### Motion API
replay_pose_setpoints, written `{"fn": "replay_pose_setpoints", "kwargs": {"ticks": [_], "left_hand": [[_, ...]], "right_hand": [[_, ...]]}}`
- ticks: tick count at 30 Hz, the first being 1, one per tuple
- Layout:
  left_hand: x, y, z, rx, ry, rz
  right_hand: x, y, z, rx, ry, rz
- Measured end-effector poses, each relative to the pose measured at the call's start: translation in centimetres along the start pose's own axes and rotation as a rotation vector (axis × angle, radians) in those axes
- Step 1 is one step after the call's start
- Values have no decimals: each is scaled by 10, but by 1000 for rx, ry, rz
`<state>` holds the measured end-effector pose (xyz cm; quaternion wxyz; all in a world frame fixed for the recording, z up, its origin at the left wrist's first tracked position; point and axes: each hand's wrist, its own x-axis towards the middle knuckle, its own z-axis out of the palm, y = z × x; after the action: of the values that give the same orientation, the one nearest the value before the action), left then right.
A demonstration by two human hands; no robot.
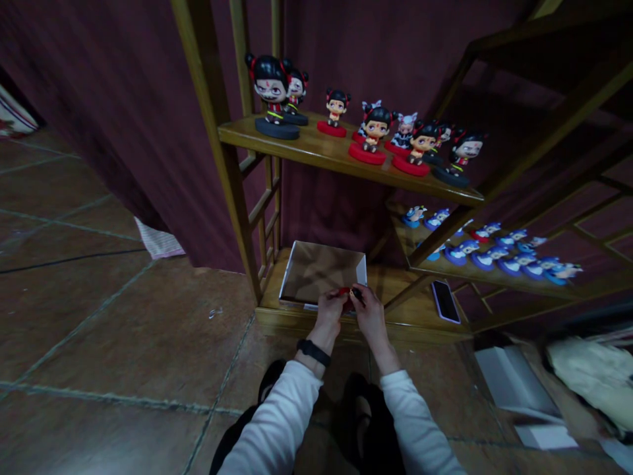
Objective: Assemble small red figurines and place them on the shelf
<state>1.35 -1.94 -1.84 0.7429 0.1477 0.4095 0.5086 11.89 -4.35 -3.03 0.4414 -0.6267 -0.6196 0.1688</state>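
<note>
The bare left hand [330, 310] and the bare right hand [368, 309] both grasp a small red-and-black figurine [355, 294], partly hidden between them, by the near right edge of an open, white-edged cardboard box [321, 267] on the low yellow-brown wooden board [388, 280]

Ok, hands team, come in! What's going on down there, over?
Left hand, right hand: fingers closed on small red-and-black piece. Piece partly hidden by fingers, details unclear. Open box by the hands.
</note>
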Motion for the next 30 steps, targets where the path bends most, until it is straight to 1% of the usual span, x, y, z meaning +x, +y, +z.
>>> {"fn": "replay_pose_setpoints", "kwargs": {"ticks": [6,10,14,16,20,23,26,28,30], "left_hand": [[-1,-3,0,9,65,25],[-1,-1,1,-17,66,7],[-1,-2,3,-105,67,-19],[0,-4,4,-142,71,-57],[-3,-13,3,-150,75,-89],[-13,-19,0,-73,32,-82],[-31,-22,-4,29,-7,-28],[-46,-21,-7,121,-89,-18],[-63,-19,-12,245,-196,-58]], "right_hand": [[-2,-3,1,12,-38,-6],[-2,-6,1,103,-41,11],[-3,0,4,296,57,84],[-4,5,6,333,89,145],[-13,9,4,441,-5,249],[-23,6,-2,494,-21,271],[-38,0,-13,545,-17,306],[-52,-4,-23,619,-22,341],[-68,-9,-33,721,-41,392]]}}
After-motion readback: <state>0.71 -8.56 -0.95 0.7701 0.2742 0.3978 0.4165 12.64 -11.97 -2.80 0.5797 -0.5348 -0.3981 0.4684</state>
